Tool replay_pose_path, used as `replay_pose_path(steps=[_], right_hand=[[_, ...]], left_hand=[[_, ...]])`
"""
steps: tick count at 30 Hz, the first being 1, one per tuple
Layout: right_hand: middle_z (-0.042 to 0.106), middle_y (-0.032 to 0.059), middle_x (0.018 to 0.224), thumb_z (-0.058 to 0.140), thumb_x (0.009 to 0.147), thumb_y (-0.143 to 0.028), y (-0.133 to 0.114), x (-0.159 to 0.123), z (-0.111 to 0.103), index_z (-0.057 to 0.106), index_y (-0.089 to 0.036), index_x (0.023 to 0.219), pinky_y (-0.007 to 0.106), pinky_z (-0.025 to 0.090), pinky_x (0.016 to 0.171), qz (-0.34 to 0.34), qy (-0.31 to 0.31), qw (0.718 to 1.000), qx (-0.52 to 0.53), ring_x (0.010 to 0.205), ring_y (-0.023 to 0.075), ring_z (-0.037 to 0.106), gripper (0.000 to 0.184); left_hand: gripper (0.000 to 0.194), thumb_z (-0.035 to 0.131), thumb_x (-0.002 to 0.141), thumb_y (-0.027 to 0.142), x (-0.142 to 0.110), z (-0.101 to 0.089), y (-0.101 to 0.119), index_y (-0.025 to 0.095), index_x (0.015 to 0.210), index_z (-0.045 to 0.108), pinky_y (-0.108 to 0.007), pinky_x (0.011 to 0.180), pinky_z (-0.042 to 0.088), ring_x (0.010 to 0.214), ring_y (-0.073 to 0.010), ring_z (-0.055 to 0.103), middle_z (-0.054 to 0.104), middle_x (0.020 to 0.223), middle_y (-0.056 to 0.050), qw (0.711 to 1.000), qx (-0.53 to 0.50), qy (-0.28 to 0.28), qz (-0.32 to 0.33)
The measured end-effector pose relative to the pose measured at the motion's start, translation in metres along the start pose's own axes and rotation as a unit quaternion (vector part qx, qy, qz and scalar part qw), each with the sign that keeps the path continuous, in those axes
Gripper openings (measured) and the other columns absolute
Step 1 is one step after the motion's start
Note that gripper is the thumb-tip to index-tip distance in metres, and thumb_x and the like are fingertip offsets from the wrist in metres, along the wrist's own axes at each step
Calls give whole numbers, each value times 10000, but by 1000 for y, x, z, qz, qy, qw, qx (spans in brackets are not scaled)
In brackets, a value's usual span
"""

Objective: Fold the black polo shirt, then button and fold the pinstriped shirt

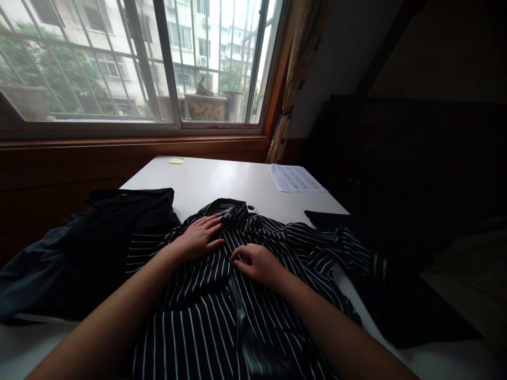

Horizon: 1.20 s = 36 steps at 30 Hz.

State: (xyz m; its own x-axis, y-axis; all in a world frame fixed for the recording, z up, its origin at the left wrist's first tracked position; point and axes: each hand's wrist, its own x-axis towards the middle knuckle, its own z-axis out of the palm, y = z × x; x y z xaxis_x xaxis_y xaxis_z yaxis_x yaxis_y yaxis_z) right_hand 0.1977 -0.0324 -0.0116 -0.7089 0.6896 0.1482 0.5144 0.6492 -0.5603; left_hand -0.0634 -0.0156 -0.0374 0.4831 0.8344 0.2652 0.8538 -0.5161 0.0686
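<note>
A black shirt with thin white stripes [206, 311] lies spread on the white table [222, 182], collar toward the window. My left hand [200, 236] rests flat on the shirt's upper left chest, fingers stretched out toward the collar [227, 207]. My right hand [257, 262] sits just right of the button placket, fingers curled and pressed onto the fabric; whether it pinches the cloth or a button is hidden. Both forearms reach in from the bottom edge.
A dark garment [114, 232] is piled at the left of the table. A printed sheet of paper [295, 178] lies at the far right, a yellow sticky note [176, 160] at the far edge. A window with bars and a curtain [295, 79] stand behind.
</note>
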Motion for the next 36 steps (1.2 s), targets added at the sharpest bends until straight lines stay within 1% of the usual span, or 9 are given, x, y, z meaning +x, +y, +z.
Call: replay_pose_path(steps=[5, 7, 11, 16, 20, 23, 28, 32, 36], right_hand=[[584, -26, 723, 679, 864, -212, 1, -1, 2, 682, -231, 1164, 262, 408, 702, -2, 4, 1000, -1, 696, 143, 545, 301], [601, -18, 739, 672, 873, -226, 2, -1, 2, 677, -240, 1200, 269, 415, 719, -4, 6, 1000, -5, 707, 148, 553, 328], [628, -2, 758, 663, 884, -238, 1, -1, 3, 705, -244, 1172, 270, 413, 722, -8, 6, 1000, -14, 729, 154, 565, 292], [636, -4, 752, 671, 880, -242, 2, 0, 3, 710, -239, 1157, 267, 405, 721, -14, 7, 1000, -19, 741, 155, 566, 279], [620, -13, 743, 684, 871, -244, 3, 1, 4, 714, -237, 1133, 262, 401, 708, -7, 8, 1000, -16, 712, 145, 557, 263], [617, -16, 741, 692, 864, -243, 3, 1, 3, 711, -231, 1118, 258, 404, 697, -4, 6, 1000, -5, 711, 144, 562, 255], [603, -17, 728, 689, 858, -208, 2, 0, 2, 726, -219, 1012, 258, 405, 696, 1, 6, 1000, -2, 717, 145, 563, 159], [590, -20, 736, 682, 869, -215, 2, -1, 3, 716, -223, 1025, 261, 405, 708, -4, 15, 1000, -8, 715, 142, 553, 160], [593, -15, 744, 669, 879, -218, 3, -2, 3, 717, -230, 1048, 260, 407, 713, -5, 14, 1000, -11, 723, 145, 559, 176]], left_hand=[[616, 422, 984, 589, 1, -1, 0, 186, 1445, 492, -473, 1197, 287, 1453, -276, 343, 464, 1513, -113, 1000, 3, -6, 1], [609, 418, 986, 586, 1, -1, 0, 190, 1442, 496, -473, 1198, 286, 1454, -272, 342, 465, 1513, -111, 1000, 4, -6, 1], [592, 420, 987, 584, 0, 0, -1, 216, 1445, 490, -468, 1196, 292, 1453, -263, 345, 455, 1523, -97, 1000, 1, 1, 5], [595, 413, 990, 581, 0, 0, -1, 207, 1449, 484, -472, 1192, 301, 1451, -267, 350, 451, 1525, -101, 1000, 7, 3, 7], [603, 416, 990, 580, 0, 0, -1, 188, 1441, 495, -484, 1193, 301, 1452, -277, 346, 458, 1519, -112, 1000, 9, -2, 7], [595, 413, 991, 579, 0, -1, 0, 195, 1438, 501, -490, 1189, 311, 1450, -279, 352, 452, 1522, -110, 1000, 5, 2, 3], [590, 410, 994, 574, 0, -2, 1, 200, 1442, 495, -480, 1192, 308, 1451, -271, 349, 440, 1530, -106, 1000, 3, 6, 2], [592, 412, 994, 571, 0, -2, 1, 205, 1456, 476, -471, 1198, 295, 1460, -268, 333, 405, 1555, -84, 1000, 0, -2, 1], [580, 422, 988, 575, 1, -1, 1, 223, 1443, 494, -455, 1206, 284, 1459, -263, 335, 407, 1557, -62, 1000, -6, -1, -4]])
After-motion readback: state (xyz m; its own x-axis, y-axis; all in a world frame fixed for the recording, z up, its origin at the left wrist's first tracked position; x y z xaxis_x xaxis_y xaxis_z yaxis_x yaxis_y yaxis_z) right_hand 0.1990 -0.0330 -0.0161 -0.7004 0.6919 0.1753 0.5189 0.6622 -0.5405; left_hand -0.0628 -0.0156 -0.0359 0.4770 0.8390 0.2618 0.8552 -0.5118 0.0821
